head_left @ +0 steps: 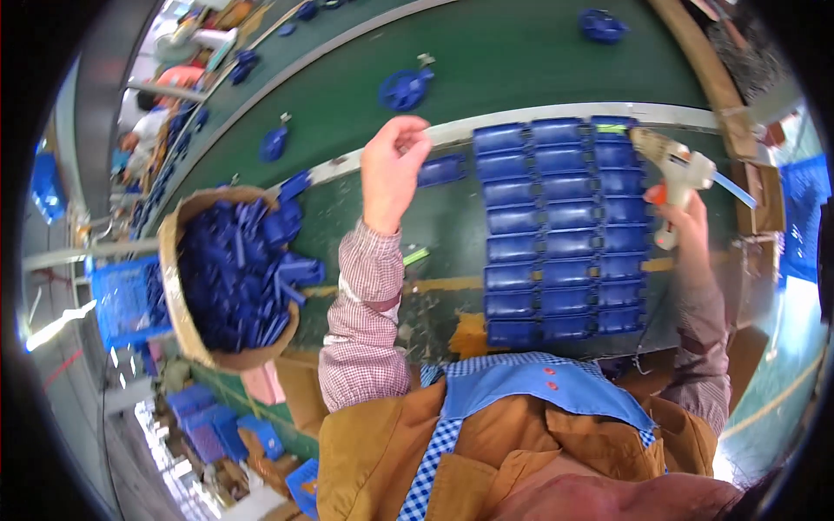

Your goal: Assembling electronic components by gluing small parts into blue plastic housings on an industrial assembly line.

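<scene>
1. Gripping a glue gun, the right hand sits just beside the blue trays columned on the desk.
2. Only the tray nearest the nozzle shows a green strip; the rest, I'd judge, are left.
3. Across the trays, the left hand curls; whether it holds anything, I can't tell.
</scene>
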`<move>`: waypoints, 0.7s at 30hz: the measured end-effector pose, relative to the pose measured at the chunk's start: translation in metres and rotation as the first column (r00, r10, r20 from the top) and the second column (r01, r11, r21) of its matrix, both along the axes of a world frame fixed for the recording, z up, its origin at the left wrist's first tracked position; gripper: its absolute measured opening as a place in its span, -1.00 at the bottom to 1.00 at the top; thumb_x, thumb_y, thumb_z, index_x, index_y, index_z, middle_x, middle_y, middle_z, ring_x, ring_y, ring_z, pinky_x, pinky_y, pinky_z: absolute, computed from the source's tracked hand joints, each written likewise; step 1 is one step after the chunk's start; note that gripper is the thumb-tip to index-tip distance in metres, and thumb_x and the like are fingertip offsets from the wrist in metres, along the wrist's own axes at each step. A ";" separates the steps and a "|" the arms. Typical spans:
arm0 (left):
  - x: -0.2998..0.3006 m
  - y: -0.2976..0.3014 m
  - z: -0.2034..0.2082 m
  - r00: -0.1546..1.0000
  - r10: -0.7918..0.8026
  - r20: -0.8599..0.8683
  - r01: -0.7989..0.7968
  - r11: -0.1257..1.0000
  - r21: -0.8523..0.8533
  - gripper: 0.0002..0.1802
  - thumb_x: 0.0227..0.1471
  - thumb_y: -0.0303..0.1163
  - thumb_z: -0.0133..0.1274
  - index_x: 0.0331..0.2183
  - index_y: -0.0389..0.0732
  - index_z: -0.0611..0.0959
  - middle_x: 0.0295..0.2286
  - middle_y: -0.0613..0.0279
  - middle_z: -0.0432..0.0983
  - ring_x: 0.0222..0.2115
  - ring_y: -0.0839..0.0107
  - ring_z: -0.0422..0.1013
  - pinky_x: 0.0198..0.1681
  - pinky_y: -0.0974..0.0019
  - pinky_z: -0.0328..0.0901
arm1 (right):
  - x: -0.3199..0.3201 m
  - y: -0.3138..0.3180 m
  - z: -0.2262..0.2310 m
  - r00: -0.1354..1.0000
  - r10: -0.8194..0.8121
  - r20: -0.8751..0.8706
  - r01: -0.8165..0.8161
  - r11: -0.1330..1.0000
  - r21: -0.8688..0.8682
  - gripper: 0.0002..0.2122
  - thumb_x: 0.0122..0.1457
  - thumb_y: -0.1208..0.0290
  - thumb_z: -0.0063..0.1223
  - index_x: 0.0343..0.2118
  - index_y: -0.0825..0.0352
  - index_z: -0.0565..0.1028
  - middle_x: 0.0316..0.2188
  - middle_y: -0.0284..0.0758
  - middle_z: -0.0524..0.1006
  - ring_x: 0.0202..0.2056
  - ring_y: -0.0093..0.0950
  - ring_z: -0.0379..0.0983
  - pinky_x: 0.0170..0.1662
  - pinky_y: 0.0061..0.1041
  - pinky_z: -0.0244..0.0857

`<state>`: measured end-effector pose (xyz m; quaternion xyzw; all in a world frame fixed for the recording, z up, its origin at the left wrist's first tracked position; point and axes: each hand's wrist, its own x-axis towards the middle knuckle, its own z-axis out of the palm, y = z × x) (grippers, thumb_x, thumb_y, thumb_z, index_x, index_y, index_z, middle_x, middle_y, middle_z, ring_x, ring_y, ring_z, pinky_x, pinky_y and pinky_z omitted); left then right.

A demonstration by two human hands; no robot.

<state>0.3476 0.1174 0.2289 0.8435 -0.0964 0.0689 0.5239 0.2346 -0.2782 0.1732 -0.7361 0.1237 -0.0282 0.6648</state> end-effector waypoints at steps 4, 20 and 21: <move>-0.058 0.095 -0.019 0.959 0.272 -0.079 -0.259 0.955 0.145 -0.85 -0.08 -0.64 0.07 -0.35 -0.30 0.58 -0.51 0.37 0.50 -0.49 0.64 0.37 -0.37 0.53 0.29 | -0.002 0.002 0.001 1.000 0.017 -0.024 -0.016 0.999 0.047 -0.63 -0.06 0.53 -0.11 -0.11 0.46 0.36 -0.26 -0.25 0.52 -0.17 -0.44 0.44 -0.16 -0.54 0.25; -0.127 0.076 -0.081 0.997 0.071 0.023 -0.071 0.810 0.581 -0.77 -0.24 -0.62 0.13 -0.40 -0.25 0.53 -0.46 0.12 0.43 -0.40 0.24 0.40 -0.33 0.21 0.32 | -0.029 0.008 0.017 0.998 0.019 -0.060 -0.017 0.999 0.040 -0.60 -0.01 0.47 -0.11 -0.05 0.44 0.34 -0.22 -0.25 0.51 -0.14 -0.46 0.42 -0.16 -0.55 0.24; -0.127 0.076 -0.075 0.987 0.135 -0.093 -0.085 0.908 0.411 -0.77 -0.22 -0.63 0.14 -0.39 -0.25 0.52 -0.47 0.17 0.42 -0.46 0.37 0.38 -0.40 0.30 0.31 | -0.030 0.008 0.018 0.998 0.017 -0.065 -0.014 0.999 0.051 -0.61 -0.01 0.47 -0.10 -0.06 0.44 0.35 -0.22 -0.26 0.51 -0.13 -0.45 0.42 -0.15 -0.55 0.24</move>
